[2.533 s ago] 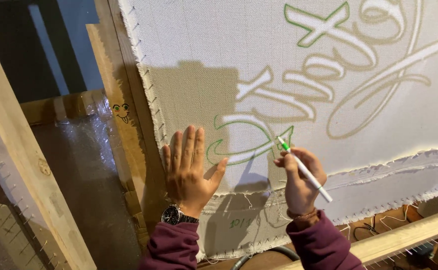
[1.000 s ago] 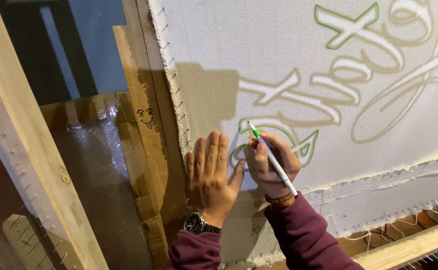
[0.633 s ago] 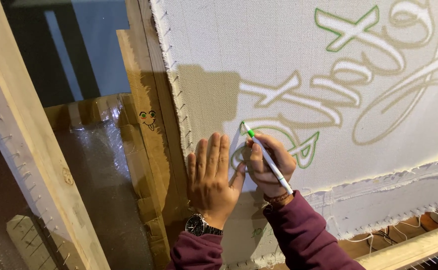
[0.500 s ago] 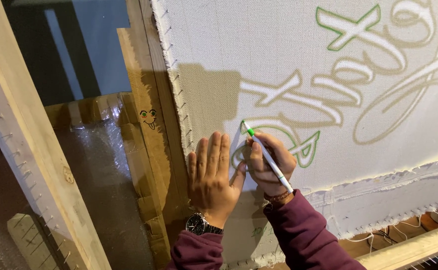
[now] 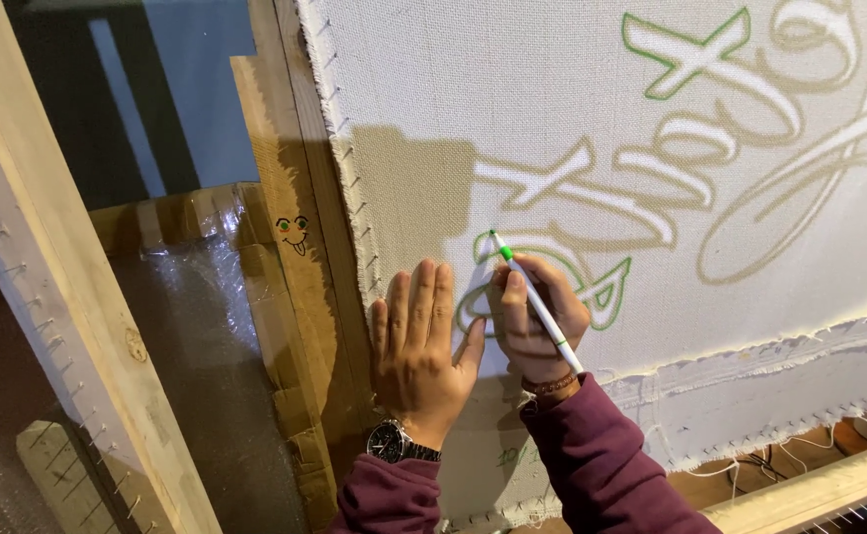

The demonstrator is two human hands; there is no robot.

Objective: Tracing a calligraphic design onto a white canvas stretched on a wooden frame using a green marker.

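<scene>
A pale woven cloth (image 5: 572,109) is stretched on a wooden frame (image 5: 300,168) and shows a light swirling pattern, partly outlined in green. My left hand (image 5: 418,346) lies flat on the cloth near its left edge, fingers together and pointing up, with a dark wristwatch (image 5: 394,442) on the wrist. My right hand (image 5: 537,316) grips a white marker with a green tip (image 5: 537,302). The tip touches the cloth at the top of a green-outlined loop (image 5: 592,287).
A second wooden beam (image 5: 67,326) with rows of small nails slants down the left. Clear bubble wrap (image 5: 196,346) covers a panel behind the frame. A small drawn face (image 5: 293,232) sits on the frame post. Another beam (image 5: 819,489) crosses the lower right.
My right hand with the marker moved left from the loop's right point to its upper left, close beside my left hand. The view shifted slightly; in the last second little else changed.
</scene>
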